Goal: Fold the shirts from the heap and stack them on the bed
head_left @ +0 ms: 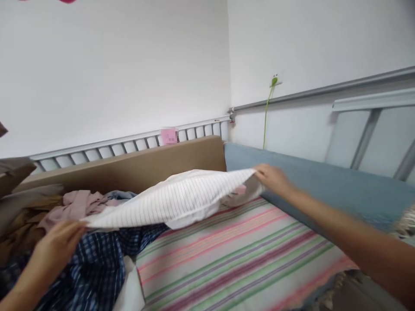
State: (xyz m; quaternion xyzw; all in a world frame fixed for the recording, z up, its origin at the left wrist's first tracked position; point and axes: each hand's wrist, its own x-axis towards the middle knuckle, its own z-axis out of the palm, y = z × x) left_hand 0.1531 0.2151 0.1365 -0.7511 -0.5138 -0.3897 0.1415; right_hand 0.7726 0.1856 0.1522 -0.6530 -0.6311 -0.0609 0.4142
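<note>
A white garment with thin dark stripes (181,196) is stretched between my two hands, its kind not clear from its shape. My left hand (61,242) pinches one end, low over a dark blue checked cloth (94,263). The other end is pinched by my right hand (270,176), higher up and farther right. Beneath the garment lies a cloth with coloured stripes (233,255), spread flat on the bed. Part of the white garment hangs down and touches or nearly touches that surface.
Piled clothes, among them a pink one (81,203) and a brown one (27,220), lie at left. A brown padded board (181,155) and a blue one (324,181) border the bed. Behind stand metal rails (126,144). A green cord (266,116) hangs from a wall socket.
</note>
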